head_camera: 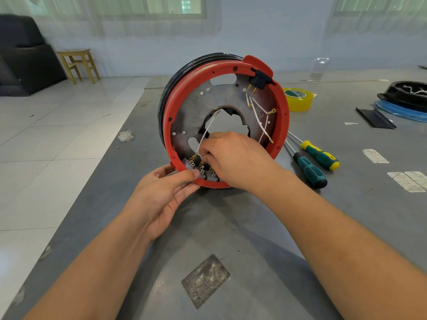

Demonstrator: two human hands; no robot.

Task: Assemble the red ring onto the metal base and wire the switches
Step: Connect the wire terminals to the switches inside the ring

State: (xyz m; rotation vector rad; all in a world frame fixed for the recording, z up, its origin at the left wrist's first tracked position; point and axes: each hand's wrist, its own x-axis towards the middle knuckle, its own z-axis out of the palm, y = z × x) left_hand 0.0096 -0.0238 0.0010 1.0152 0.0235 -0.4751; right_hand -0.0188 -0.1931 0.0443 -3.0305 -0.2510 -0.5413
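**Wire pinched at the switches, ring steadied on edge**

The right hand (233, 158) pinches a white wire (206, 132) between thumb and fingertips, just above the switches (201, 170). That wire runs up and right from the pinch to the edge of the central hole in the metal base (201, 107). The left hand (161, 192) grips the bottom of the red ring (283, 125), thumb laid across the rim beside the switches and fingers curled underneath.

The grey switches sit in a row inside the lowest part of the ring, their brass terminals pointing up. The ring stands on edge on the table (231, 227), leaning back a little, with the base seated inside it and a black body (168, 88) behind. At the top right of the ring a black socket (260, 79) is mounted under a red tab; more white wires (260, 118) with brass ends hang from it down the right side of the base.

To the right, two screwdrivers (310, 168) lie side by side on the table, their shafts reaching under the ring. Behind them sits a yellow tape roll (298, 99). Further right are a black part on a blue disc (402, 98) and some paper labels (406, 181). A wooden stool (78, 64) stands on the tiled floor at the far left.
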